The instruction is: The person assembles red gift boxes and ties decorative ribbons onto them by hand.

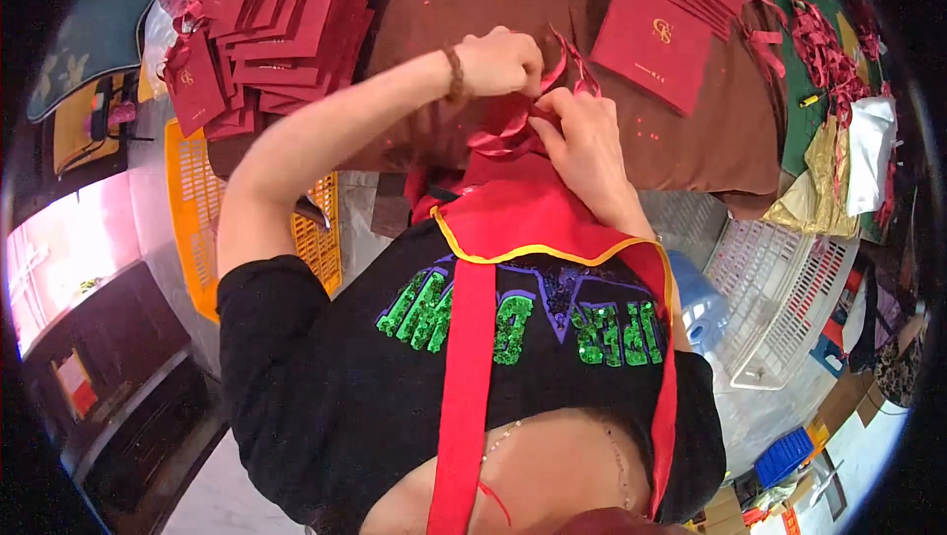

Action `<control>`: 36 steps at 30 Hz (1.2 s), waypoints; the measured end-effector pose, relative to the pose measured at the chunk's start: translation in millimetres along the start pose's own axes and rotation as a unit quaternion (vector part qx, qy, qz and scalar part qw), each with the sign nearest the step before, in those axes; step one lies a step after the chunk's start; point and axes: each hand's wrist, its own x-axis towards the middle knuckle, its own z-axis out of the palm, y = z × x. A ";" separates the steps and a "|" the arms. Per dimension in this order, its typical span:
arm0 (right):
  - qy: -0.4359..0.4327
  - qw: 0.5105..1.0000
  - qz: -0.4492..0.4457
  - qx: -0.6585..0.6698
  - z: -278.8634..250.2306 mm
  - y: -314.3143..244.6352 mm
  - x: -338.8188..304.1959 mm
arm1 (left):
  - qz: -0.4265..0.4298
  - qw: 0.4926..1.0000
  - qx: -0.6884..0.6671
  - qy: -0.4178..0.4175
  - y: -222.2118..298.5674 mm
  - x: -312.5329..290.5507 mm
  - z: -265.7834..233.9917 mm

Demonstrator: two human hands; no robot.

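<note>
Brown cloth (473, 2) covers the work surface; stacked flat red bags (286, 47) lie at left, with further dark-red bags (653, 45) at far right. An orange crate (192, 219) stands below at left, a white basket (789, 288) at right. Red ribbon (505, 141) sits at the cloth's near edge, centre. Left hand (496, 64): fingers curled inward at the ribbon, grip hidden. Right hand (587, 145): thumb and forefinger nearly together, pinching ribbon.

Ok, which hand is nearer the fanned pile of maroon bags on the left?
Left. The left hand is to the right of the maroon bags, with a gap between; the right hand is farther right, at the maroon ribbon.
</note>
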 end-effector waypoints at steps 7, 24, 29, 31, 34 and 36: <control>0.005 0.999 -0.038 0.003 -2.5 -6.4 4.0 | -0.063 0.978 -0.102 0.172 12.5 16.8 -3.8; 0.017 0.863 0.224 0.453 -14.6 17.5 -26.1 | -0.055 0.929 -0.365 -0.002 19.0 28.9 4.0; -0.063 0.859 0.191 0.470 9.4 29.0 -31.2 | 0.003 0.921 -0.357 0.155 18.2 33.9 -34.2; -0.078 0.876 0.177 0.441 -2.4 22.9 -20.1 | -0.021 0.911 -0.366 0.192 15.1 35.9 -40.7; -0.049 0.855 0.173 0.486 1.2 25.0 -9.3 | -0.027 0.895 -0.376 0.238 5.2 32.0 -52.1; -0.022 0.886 0.137 0.443 5.1 33.5 -8.4 | -0.034 0.875 -0.397 0.275 -1.4 23.3 -55.7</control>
